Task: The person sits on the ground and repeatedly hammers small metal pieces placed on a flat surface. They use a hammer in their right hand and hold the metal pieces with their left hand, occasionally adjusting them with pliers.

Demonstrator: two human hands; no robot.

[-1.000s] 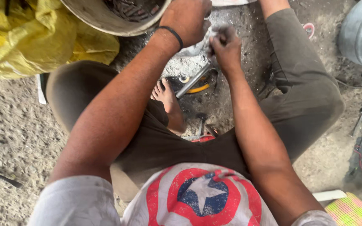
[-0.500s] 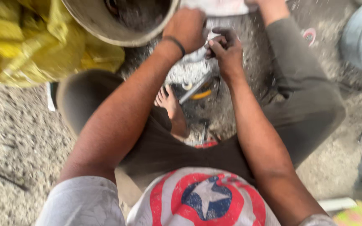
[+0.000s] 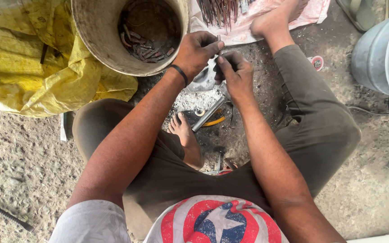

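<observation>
Near the bent foot [image 3: 184, 137] a metal rod [image 3: 209, 113] lies on the ash-grey floor [image 3: 19, 166]. Farther off, the hands have risen since a moment ago: left hand [image 3: 196, 51] and right hand [image 3: 234, 74] each close a fingertip grip on one small, hard-to-see piece between them, just right of the bucket [image 3: 93, 40].

1. The bucket [image 3: 127, 36] stands ahead on the left, with short metal pieces [image 3: 142, 42] inside it.
2. A sack [image 3: 32, 63] lies just left of the bucket.
3. A cloth [image 3: 266, 18] lies ahead, bearing a bundle of rods [image 3: 219, 10].
4. The left hand [image 3: 196, 51] and right hand [image 3: 235, 74] meet between the bucket and the cloth.
5. A metal tube [image 3: 209, 113] lies below the hands, beside a bare foot [image 3: 186, 141].
6. A drum [image 3: 383, 49] stands far right.
</observation>
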